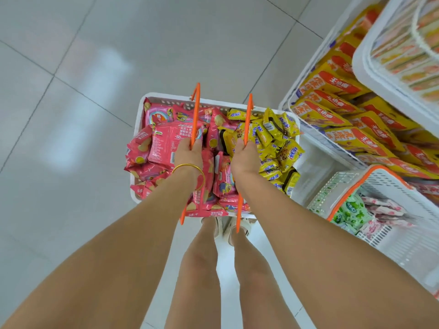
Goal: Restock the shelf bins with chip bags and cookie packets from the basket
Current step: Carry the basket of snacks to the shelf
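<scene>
left grip (188, 155): i saw its fingers curled round the left orange handle (195, 110), a gold bangle (190, 166) on the wrist.
right grip (244, 157): it was wrapped round the right orange handle (248, 115).
basket (166, 97): white, held by both handles above the tiled floor (95, 91).
chip bags (164, 143): pink, piled in the basket's left half.
cookie packets (280, 138): yellow, heaped in its right half.
shelf bins (363, 67): white, to my right, some holding yellow-orange boxes; the orange-rimmed bin (332, 193) held green and pink packets.
</scene>
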### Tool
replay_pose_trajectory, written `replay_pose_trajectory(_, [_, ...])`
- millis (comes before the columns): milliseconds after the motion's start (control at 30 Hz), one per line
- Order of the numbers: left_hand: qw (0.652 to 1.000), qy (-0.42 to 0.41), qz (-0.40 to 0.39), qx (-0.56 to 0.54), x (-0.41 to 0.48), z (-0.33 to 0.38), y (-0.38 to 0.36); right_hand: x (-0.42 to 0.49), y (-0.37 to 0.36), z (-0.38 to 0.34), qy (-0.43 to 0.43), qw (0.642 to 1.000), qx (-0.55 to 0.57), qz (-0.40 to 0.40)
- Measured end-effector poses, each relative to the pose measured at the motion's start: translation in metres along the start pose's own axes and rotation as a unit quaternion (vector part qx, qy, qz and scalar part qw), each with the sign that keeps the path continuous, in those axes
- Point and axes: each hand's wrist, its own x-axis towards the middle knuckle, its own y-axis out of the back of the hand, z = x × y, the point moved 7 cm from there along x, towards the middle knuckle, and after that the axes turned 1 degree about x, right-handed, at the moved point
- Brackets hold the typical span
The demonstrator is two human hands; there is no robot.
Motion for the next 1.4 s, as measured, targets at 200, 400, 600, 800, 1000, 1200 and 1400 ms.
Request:
replay_pose_trajectory(200, [0.998,0.033,0.03,-0.042,0.01,0.017,0.067,-0.023,-0.03,-0.071,0.034,0.996,-0.074,-0.019])
replay_pose_trajectory(400, [0.995,0.053,0.036,-0.082,0.04,0.051,0.125,-0.031,-0.064,-0.154,0.057,0.991,-0.121,-0.026])
replay_pose_trajectory(600, [0.993,0.041,0.049,-0.1,0.078,0.114,0.173,-0.016,-0.09,-0.241,0.083,0.988,-0.126,-0.029])
replay_pose_trajectory(800, [0.99,0.049,0.07,-0.113,0.13,0.2,0.217,0.018,-0.103,-0.344,0.093,0.988,-0.118,-0.04])
replay_pose_trajectory(1000, [0.989,0.037,0.081,-0.119,0.184,0.292,0.238,0.058,-0.099,-0.451,0.112,0.984,-0.133,-0.032])
replay_pose_trajectory(1200, [0.99,0.026,0.063,-0.124,0.244,0.391,0.237,0.113,-0.082,-0.549,0.108,0.986,-0.13,-0.007])
replay_pose_trajectory(1400, [0.993,0.0,0.037,-0.116,0.302,0.496,0.221,0.18,-0.054,-0.635,0.102,0.988,-0.11,0.021])
